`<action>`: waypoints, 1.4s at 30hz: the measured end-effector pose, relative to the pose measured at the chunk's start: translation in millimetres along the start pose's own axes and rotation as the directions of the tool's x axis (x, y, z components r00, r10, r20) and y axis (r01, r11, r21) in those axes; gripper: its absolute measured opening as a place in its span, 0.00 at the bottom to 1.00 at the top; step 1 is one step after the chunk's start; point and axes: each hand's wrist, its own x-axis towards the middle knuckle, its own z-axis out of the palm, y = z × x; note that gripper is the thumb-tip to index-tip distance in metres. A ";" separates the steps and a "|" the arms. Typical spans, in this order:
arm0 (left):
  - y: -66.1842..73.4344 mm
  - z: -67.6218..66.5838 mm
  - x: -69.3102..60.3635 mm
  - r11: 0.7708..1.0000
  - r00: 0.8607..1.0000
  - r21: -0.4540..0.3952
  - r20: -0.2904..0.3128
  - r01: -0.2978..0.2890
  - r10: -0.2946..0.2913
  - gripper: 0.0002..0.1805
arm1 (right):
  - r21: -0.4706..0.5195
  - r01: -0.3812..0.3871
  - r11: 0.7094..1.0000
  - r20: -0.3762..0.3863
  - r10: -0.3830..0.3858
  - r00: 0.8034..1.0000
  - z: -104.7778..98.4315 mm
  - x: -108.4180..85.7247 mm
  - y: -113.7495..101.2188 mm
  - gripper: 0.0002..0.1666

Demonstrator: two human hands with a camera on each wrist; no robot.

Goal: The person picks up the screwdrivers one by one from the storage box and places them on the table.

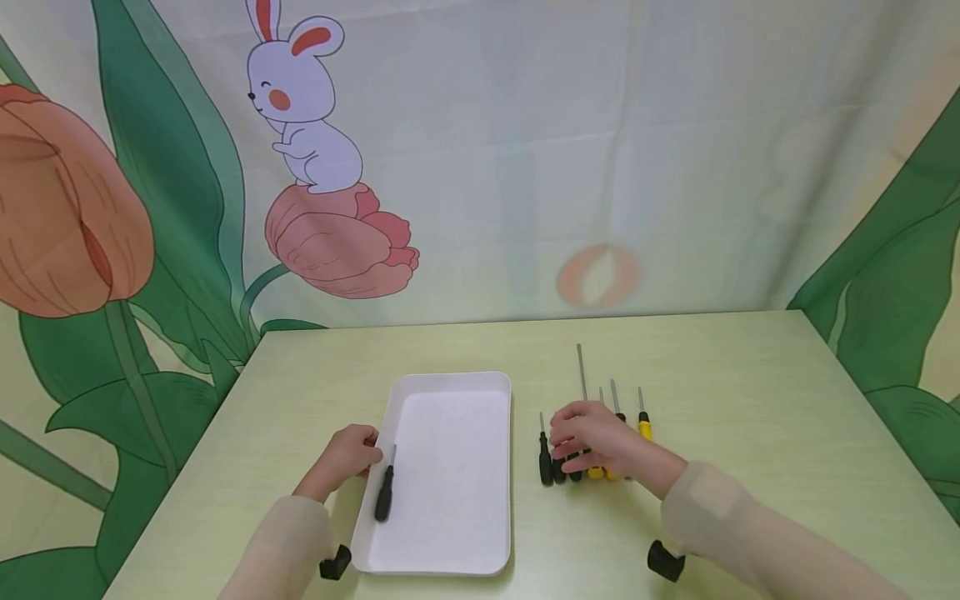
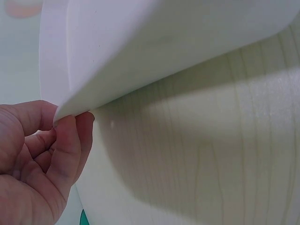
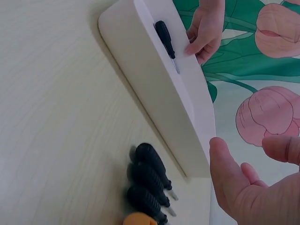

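My left hand [image 1: 341,457] pinches the left rim of a white tray [image 1: 450,467], thumb and fingers on the edge in the left wrist view. Inside the tray, along its left wall, lies a black-handled screwdriver [image 1: 384,496]. To the right of the tray, my right hand [image 1: 600,437] hovers over a row of screwdrivers, its fingers apart and holding nothing in the right wrist view. A black screwdriver [image 1: 545,462] forms the row's left end, and a yellow-and-black screwdriver [image 1: 645,425] is at the right. The hand partly covers the ones between, including one with a long shaft [image 1: 581,371].
The pale wooden table [image 1: 765,417] reaches back to a printed cloth [image 1: 487,167] with a rabbit and tulips. Black wrist pieces [image 1: 666,561] hang below both sleeves, the left one close to the tray's front left corner.
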 end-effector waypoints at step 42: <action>1.0 -1.3 -1.2 1.000 1.000 -0.012 0.003 -0.009 0.009 0.02 | 0.097 -0.043 0.994 0.157 0.028 0.987 89.6 27.1 2.1 0.24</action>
